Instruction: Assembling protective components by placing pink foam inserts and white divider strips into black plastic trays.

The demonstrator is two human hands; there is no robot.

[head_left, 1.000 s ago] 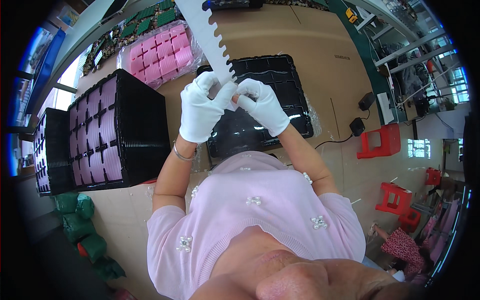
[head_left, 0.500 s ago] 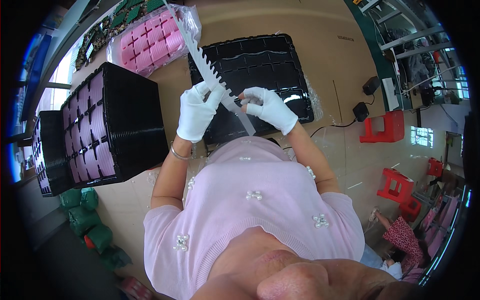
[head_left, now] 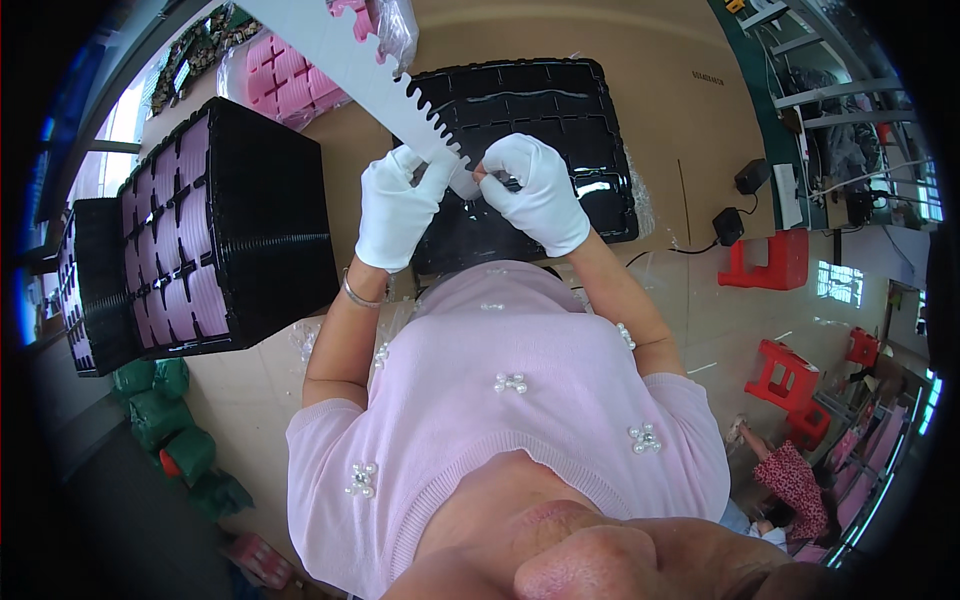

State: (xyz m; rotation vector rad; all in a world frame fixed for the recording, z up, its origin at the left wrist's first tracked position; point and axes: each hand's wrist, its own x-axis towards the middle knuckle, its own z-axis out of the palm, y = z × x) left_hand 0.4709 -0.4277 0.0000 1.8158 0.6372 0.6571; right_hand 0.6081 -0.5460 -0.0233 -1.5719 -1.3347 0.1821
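A long whitish strip (head_left: 345,75) with a row of notched teeth along one edge slants from the upper left down to my hands. My left hand (head_left: 400,210), in a white glove, is closed around the strip near its lower end. Also gloved in white, with bare fingertips showing, my right hand (head_left: 538,195) pinches at the toothed edge close to that end. Its fingers partly cover the strip's tip. Beneath both hands lies a black plastic tray (head_left: 530,90) with moulded ridges, on the brown tabletop.
Left of my arm stand black trays (head_left: 270,200) holding lilac pieces. Behind the strip lie pink pieces (head_left: 280,75) in clear plastic. Black power adapters (head_left: 728,225) with a cable rest at the table's right side. Red stools (head_left: 780,372) and another person (head_left: 795,480) are off to the right.
The strip has turned, so its broad face now shows. Its lower end no longer hangs below my hands. My right hand has shifted slightly up and closed in on the toothed edge.
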